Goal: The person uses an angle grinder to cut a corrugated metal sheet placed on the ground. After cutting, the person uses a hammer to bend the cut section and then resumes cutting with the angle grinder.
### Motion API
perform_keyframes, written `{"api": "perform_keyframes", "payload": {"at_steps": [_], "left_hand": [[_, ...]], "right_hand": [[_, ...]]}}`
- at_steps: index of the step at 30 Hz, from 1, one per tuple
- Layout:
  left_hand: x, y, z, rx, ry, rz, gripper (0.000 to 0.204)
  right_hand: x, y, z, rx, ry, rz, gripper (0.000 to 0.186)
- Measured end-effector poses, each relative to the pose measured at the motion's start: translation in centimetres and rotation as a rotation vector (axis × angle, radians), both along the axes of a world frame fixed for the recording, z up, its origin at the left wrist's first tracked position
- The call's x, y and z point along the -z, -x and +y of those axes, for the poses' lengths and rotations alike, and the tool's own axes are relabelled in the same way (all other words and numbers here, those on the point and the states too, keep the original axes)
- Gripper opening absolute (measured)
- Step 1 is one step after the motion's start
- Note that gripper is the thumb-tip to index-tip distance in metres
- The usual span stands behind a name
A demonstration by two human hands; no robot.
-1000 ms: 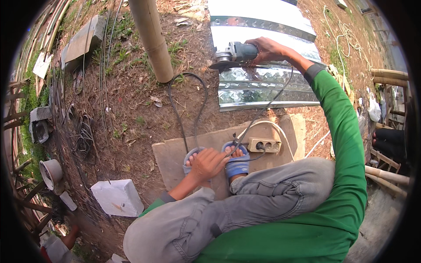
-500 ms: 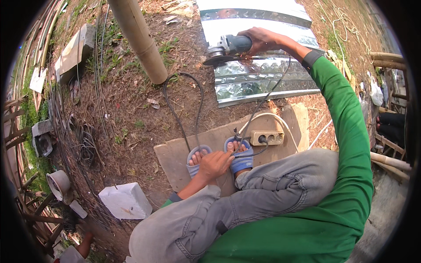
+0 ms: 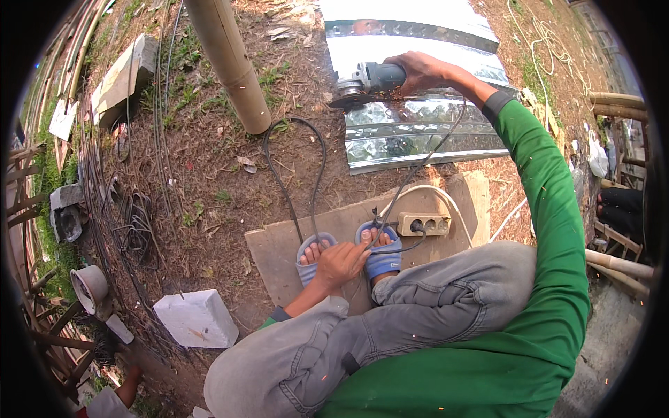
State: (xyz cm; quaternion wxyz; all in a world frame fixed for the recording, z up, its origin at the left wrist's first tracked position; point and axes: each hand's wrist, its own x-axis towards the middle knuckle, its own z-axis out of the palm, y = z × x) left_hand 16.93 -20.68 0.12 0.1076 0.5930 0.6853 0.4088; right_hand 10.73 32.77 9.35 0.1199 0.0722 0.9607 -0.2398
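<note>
My right hand, arm stretched forward, is closed round the body of an angle grinder. The grinder's dark disc meets the left part of a shiny corrugated metal sheet, and orange sparks scatter from it. A black power cord runs from the grinder back toward my feet. My left hand rests low between my knees, fingers closed on the cord by my blue sandals. Beside the right foot, a beige socket strip has a black plug in it.
Under my feet lies a wooden board. A bamboo pole stands left of the sheet. Leftward are a white block, a concrete block and coiled wire. Pale rope lies at far right. Another person's arm shows lower left.
The view has shifted slightly, and the grinder appears a little farther right and lower in it. Sparks now fly more widely, some near my body. My left hand keeps its place.
</note>
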Motion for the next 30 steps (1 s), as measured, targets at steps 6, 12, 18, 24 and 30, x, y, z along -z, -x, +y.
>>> {"api": "perform_keyframes", "payload": {"at_steps": [6, 12, 18, 24, 30], "left_hand": [[0.0, 0.1, 0.1, -0.011, -0.016, 0.010, 0.027], [-0.4, 0.1, 0.1, -0.013, 0.023, -0.023, 0.030], [-0.1, 0.0, 0.1, -0.022, -0.030, -0.018, 0.029], [0.0, 0.0, 0.0, -0.025, -0.034, 0.002, 0.031], [-0.1, 0.1, 0.1, -0.023, -0.048, -0.022, 0.030]], "right_hand": [[-0.4, 0.1, 0.3, 0.008, 0.004, -0.077, 0.070], [0.6, 0.2, 0.9, -0.038, 0.081, 0.023, 0.071], [-1.7, -0.5, -0.8, 0.086, 0.170, -0.111, 0.072], [-2.6, -2.0, -3.3, 0.164, 0.253, -0.090, 0.066], [-2.0, -2.1, -3.8, 0.226, 0.318, -0.199, 0.075]]}}
